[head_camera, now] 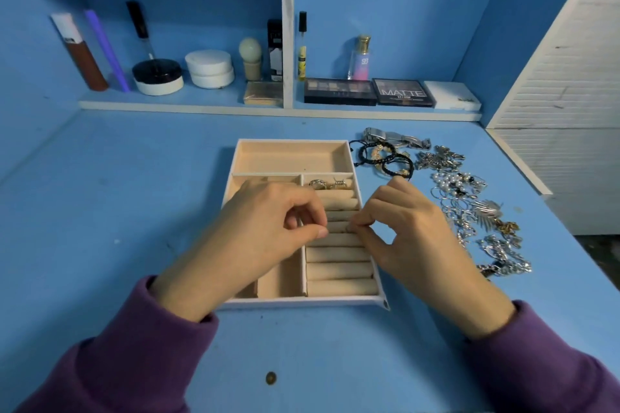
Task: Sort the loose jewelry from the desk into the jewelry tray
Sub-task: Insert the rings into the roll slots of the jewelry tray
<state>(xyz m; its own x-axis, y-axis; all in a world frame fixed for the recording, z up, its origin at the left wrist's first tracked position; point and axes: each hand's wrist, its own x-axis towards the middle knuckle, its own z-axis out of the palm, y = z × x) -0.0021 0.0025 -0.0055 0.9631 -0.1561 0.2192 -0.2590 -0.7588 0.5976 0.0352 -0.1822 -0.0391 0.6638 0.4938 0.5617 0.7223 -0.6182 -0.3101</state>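
A beige jewelry tray (292,142) lies in the middle of the blue desk. Its right compartment holds padded ring rolls (339,270), with two silver rings (317,184) in the farthest slot. My left hand (268,225) hovers over the tray with curled fingers, thumb tip at a middle roll. My right hand (409,238) pinches something small, barely visible, against the same roll. Loose silver earrings and chains (469,208) lie on the desk to the right of the tray. Black bead bracelets (385,157) and a metal watch (392,137) lie behind them.
The tray's wide back compartment (288,157) holds nothing. A shelf behind carries cosmetics: jars (209,69), bottles, eyeshadow palettes (339,90). A white slatted panel (570,77) bounds the desk on the right. Bare blue desk surface (117,194) lies left of the tray.
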